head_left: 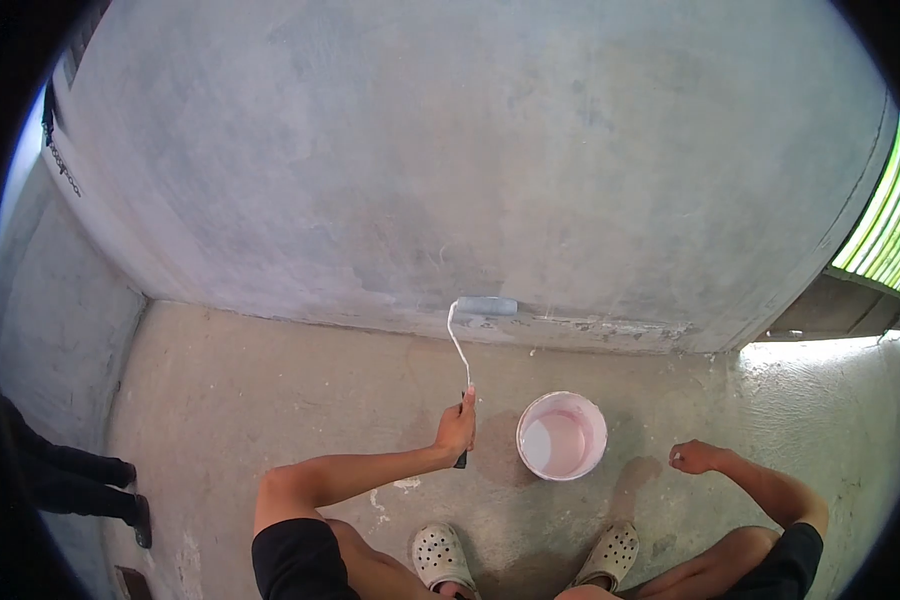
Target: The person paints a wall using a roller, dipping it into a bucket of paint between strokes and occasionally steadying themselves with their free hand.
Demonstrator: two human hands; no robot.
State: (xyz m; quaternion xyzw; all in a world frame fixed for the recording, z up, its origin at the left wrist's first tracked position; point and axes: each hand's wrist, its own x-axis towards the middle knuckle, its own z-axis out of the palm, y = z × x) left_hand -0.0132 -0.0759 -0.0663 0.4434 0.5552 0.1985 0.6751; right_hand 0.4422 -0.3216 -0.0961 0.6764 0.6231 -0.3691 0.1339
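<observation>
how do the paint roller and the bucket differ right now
The paint roller is slender, with a bent frame and a grayish sleeve, while the bucket is round and wide, pinkish inside. The roller is gripped in the left hand, its sleeve at the low part of the wall; the bucket stands on the floor, with neither hand on it. Both have whitish parts: the roller's frame and the bucket's rim.

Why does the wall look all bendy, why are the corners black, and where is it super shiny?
In the head view, the wall bows and the corners go black, probably from a wide, round lens; also in the head view, the floor has white glare near the bright gap at the picture's right; same head view, the roller looks fairly sharp.
</observation>
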